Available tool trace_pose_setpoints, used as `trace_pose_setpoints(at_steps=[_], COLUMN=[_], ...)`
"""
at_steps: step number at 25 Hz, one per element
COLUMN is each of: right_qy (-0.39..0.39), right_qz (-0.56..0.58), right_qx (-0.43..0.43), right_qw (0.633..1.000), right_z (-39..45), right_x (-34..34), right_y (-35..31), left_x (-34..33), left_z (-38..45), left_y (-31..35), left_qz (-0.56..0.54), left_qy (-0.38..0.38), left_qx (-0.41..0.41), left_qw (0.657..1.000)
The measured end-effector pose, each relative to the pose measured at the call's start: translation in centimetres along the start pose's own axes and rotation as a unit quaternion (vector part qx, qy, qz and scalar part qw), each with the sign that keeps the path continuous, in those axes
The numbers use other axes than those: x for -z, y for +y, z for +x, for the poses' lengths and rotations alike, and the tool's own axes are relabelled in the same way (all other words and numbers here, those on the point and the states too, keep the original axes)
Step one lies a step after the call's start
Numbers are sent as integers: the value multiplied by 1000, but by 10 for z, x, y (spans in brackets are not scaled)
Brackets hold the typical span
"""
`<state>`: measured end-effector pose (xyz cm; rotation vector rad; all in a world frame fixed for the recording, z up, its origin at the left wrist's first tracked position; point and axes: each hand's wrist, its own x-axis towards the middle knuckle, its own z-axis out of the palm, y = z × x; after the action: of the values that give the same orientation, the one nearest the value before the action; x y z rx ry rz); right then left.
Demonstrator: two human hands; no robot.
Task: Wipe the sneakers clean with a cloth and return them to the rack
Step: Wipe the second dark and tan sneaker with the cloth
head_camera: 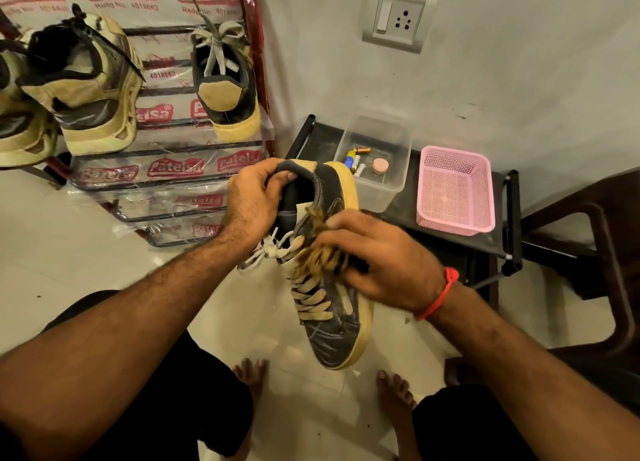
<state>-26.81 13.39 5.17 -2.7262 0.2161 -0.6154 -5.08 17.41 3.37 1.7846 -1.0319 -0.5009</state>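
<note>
Gripping the sneaker (332, 308) collar, left hand (256, 200) (right hand (384, 263) presses cloth (322, 256)).

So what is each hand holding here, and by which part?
Left hand grips the dark yellow-soled sneaker by its heel collar, fingers curled inside the opening. Right hand presses a brown striped cloth against the laces.

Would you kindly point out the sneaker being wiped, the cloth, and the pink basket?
Sneaker being wiped (334, 342), head view, on the dark toe upper.
Cloth (320, 256), head view, on the striped bunch beside the right hand's fingers.
Pink basket (453, 223), head view, on its near rim.
</note>
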Motion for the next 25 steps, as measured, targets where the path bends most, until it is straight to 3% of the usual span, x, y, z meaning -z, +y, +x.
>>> trace_pose_setpoints(at_steps=[3, 8, 11, 13, 17, 21, 22, 25], right_qy=[58, -25, 77, 108, 0, 112, 117, 20], right_qz=[-14, 7, -10, -2, 45, 13, 11, 36], right_qx=[-110, 16, -135, -177, 0, -167, -171, -13], right_qw=[992, 1000, 988, 978, 999, 980, 978, 999], right_z=[4, 0, 4, 3, 3, 9, 7, 4], right_x=[17, 0, 15, 18, -4, 15, 14, -3], right_y=[20, -10, 25, 24, -17, 23, 19, -10], left_x=[2, -1, -7, -9, -8, -11, -11, -9], left_z=[2, 0, -3, -4, -4, -5, -6, -3], left_y=[0, 0, 1, 2, -1, 2, 1, -6], left_qz=[-6, 13, -1, 1, -5, 18, 20, 15], left_qy=[6, -21, -26, -35, -35, -38, -38, -38], left_qx=[15, 3, 0, -3, -3, -9, -11, -8], left_qw=[1000, 1000, 1000, 999, 999, 999, 999, 999])
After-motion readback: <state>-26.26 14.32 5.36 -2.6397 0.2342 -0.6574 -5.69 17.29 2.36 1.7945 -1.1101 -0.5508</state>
